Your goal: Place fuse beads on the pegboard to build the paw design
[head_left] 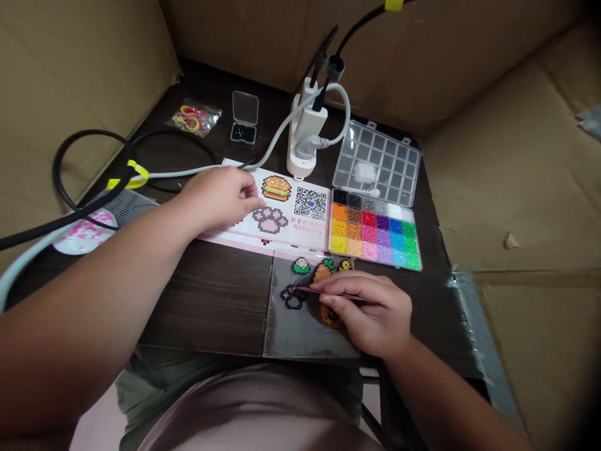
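Observation:
My right hand (375, 310) grips a pair of thin reddish tweezers (338, 293), whose tips are over a black-outlined paw of beads (293, 297). That paw sits on a clear pegboard (286, 335) near the table's front edge. Also on the board are an orange carrot-like bead figure (322, 272), a green and white one (301, 265) and a yellow flower (346, 265); an orange round figure (328, 316) is partly hidden by my hand. My left hand (218, 195) lies on the printed pattern sheet (305, 233), fingers loosely bent and thumb apart, beside the pink paw picture (270, 220).
A sorted bead box (375, 230) with its clear lid (380, 160) raised stands right of the sheet. Behind are a white power strip (301, 164), a small black-filled case (243, 133) and a bag of coloured bands (195, 118). Cables (173, 173) cross the left side; cardboard walls surround the table.

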Motion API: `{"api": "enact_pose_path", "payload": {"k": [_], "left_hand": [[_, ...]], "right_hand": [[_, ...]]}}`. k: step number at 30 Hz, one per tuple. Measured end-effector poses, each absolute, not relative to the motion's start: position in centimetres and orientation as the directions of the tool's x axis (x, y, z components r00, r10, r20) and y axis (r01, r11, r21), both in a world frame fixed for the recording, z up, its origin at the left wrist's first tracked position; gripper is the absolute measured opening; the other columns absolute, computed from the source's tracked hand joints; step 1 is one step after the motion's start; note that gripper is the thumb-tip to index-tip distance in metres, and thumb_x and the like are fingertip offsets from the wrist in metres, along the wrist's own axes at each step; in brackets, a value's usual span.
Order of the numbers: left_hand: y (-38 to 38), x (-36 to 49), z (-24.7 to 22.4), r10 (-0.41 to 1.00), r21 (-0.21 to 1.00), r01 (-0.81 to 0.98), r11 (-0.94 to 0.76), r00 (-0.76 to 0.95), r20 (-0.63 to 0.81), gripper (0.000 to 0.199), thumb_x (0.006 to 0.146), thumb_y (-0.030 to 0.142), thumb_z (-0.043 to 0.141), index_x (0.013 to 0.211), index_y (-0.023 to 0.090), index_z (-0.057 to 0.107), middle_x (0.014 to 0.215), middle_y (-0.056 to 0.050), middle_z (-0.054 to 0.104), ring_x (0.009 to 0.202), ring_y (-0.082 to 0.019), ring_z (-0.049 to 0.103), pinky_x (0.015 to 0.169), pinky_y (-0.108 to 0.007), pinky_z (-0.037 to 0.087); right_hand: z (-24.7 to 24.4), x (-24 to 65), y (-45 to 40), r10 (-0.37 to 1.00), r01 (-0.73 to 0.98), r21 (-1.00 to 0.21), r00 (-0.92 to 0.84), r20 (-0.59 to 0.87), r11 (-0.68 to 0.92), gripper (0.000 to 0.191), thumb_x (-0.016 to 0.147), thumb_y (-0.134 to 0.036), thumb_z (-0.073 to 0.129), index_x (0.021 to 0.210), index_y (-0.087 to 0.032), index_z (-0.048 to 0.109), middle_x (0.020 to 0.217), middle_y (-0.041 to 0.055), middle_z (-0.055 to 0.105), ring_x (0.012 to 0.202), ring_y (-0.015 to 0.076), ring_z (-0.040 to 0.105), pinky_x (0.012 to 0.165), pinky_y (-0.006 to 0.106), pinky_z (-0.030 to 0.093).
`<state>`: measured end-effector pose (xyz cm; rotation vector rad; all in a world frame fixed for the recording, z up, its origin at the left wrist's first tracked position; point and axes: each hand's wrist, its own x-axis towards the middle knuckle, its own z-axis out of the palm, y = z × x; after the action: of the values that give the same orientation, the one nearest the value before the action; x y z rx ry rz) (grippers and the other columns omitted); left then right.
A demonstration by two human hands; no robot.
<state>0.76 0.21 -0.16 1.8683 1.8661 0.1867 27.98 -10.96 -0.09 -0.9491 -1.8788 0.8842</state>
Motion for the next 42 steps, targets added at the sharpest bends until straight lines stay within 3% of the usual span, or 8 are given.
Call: {"api": "enact_pose_path", "payload": {"k": [14, 26, 33, 42], "left_hand": [[0.26, 0.95, 0.10, 0.963, 0.427, 0.903, 0.052, 0.067, -0.260, 0.022, 0.090, 0.045, 0.072, 0.086, 0.023, 0.073, 0.072, -0.004, 0.068, 0.073, -0.021, 0.060, 0.070, -0.040, 0.036], [0.13, 0.86, 0.13, 0.970, 0.409, 0.913, 0.009, 0.092, -0.227, 0.027, 0.090, 0.048, 0.069, 0.088, 0.021, 0.075, 0.081, -0.005, 0.073, 0.077, -0.020, 0.059, 0.068, -0.038, 0.036], [-0.05, 0.97, 0.51, 0.967, 0.411, 0.912, 0.007, 0.099, -0.236, 0.027, 0.092, 0.046, 0.067, 0.089, 0.020, 0.074, 0.078, -0.004, 0.071, 0.074, -0.018, 0.056, 0.068, -0.037, 0.034], [0.26, 1.00, 0.24, 0.967, 0.400, 0.916, 0.035, 0.070, -0.246, 0.024, 0.090, 0.046, 0.071, 0.085, 0.022, 0.073, 0.075, -0.004, 0.071, 0.074, -0.020, 0.060, 0.069, -0.038, 0.037]], "right_hand": [[-0.42, 28.18, -10.85, 0.777, 0.238, -0.790, -0.475, 0.413, 0.566, 0.016, 0.086, -0.001, 0.076, 0.089, -0.016, 0.081, 0.086, 0.0087, 0.086, 0.077, 0.0183, 0.084, 0.077, 0.023, 0.069], [-0.70, 28.25, -10.96, 0.794, 0.234, -0.811, -0.465, 0.391, 0.536, 0.015, 0.086, -0.002, 0.078, 0.087, -0.016, 0.081, 0.086, 0.0082, 0.086, 0.078, 0.0176, 0.084, 0.078, 0.022, 0.069], [-0.62, 28.35, -10.87, 0.803, 0.243, -0.819, -0.465, 0.372, 0.520, 0.014, 0.087, -0.004, 0.078, 0.087, -0.018, 0.081, 0.086, 0.0067, 0.086, 0.075, 0.0192, 0.084, 0.078, 0.026, 0.070], [-0.61, 28.25, -10.79, 0.795, 0.227, -0.816, -0.466, 0.388, 0.531, 0.015, 0.086, -0.001, 0.078, 0.086, -0.017, 0.081, 0.085, 0.0078, 0.086, 0.076, 0.0180, 0.084, 0.078, 0.023, 0.069]]}}
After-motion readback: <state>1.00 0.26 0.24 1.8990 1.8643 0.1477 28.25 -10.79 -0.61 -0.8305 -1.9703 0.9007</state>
